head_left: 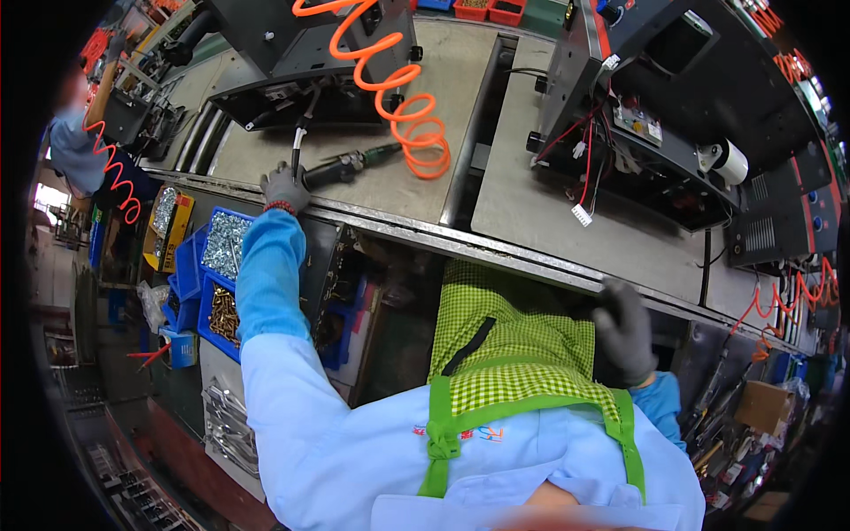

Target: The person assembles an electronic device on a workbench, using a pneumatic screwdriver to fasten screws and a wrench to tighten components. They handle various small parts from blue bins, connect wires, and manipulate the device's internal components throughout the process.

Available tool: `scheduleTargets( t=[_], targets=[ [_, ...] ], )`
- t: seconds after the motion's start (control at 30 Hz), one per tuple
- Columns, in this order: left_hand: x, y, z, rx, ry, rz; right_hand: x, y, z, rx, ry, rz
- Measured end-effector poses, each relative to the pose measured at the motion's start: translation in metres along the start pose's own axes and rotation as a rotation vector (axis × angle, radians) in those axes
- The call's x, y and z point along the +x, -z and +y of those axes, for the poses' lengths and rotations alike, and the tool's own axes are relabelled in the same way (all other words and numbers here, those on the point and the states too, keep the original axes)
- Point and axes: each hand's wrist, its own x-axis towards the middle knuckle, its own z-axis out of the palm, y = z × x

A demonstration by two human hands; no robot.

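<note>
My left hand (285, 186), in a grey glove, reaches up to the workbench and closes around the black grip of a pneumatic screwdriver (350, 165) lying on the bench top. An orange coiled air hose (398, 88) runs from the tool's far end. My right hand (625, 332), also grey-gloved, rests at the front edge of the bench (531, 257) above my green checked apron; whether it holds anything cannot be seen. An open black metal chassis (301, 88) with loose cables sits just beyond the tool.
A second open black chassis (655, 133) with red and white wiring stands at the right. Blue bins of screws (221, 257) and a yellow bin (168, 226) hang at my left. Another person in blue (75, 142) works at far left. Tools lie at lower right (726, 425).
</note>
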Motion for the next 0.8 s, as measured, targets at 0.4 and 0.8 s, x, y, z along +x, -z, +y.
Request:
scheduleTargets(
  t=[0.4,0.8],
  targets=[
    [-0.123,0.099,0.056,-0.476,-0.71,0.151,0.045,-0.093,0.09,0.543,-0.127,-0.738],
    [-0.241,0.118,0.147,-0.729,-1.025,-0.52,0.119,-0.071,-0.08,0.295,-0.353,-1.546]
  ],
)
